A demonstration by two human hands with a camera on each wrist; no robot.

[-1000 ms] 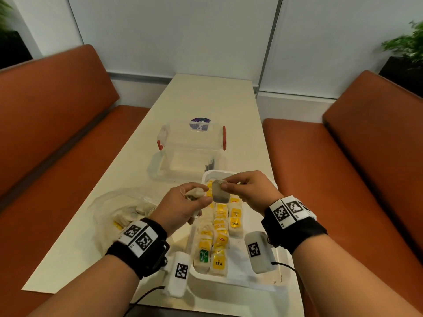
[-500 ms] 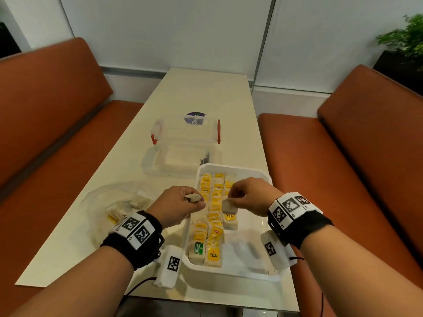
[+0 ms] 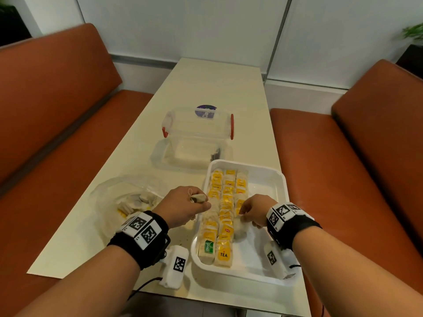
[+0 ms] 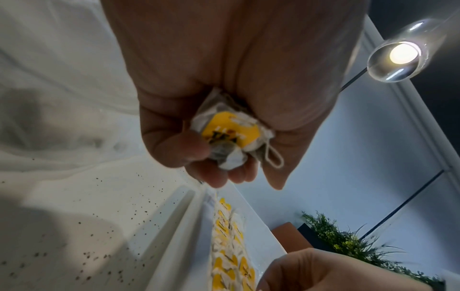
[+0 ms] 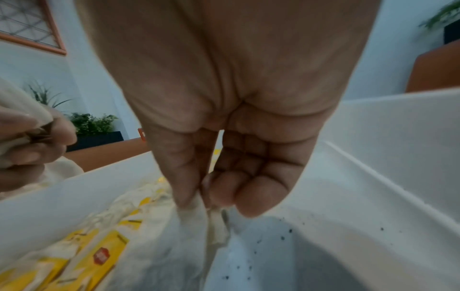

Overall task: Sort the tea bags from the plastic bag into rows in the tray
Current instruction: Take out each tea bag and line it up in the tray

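Note:
A white tray (image 3: 280, 191) on the near right of the table holds rows of tea bags (image 3: 225, 203) with yellow tags. My right hand (image 3: 248, 213) is low inside the tray and pinches the top of a pale tea bag (image 5: 191, 222) at the near end of the right row. My left hand (image 3: 183, 205) hovers at the tray's left rim, its fingers curled round several crumpled tea bags (image 4: 229, 135), one with a yellow tag. The clear plastic bag (image 3: 128, 197) lies left of the tray with more tea bags inside.
A clear plastic box (image 3: 196, 126) with red clips stands beyond the tray, its lid (image 3: 160, 156) lying in front of it. Orange benches (image 3: 57, 110) flank the cream table (image 3: 217, 83). Tea dust speckles the table and tray floor.
My right hand has carried its tea bag down from above the tray to the near end of the right row. The left hand stayed by the tray's left rim, still holding its tea bags.

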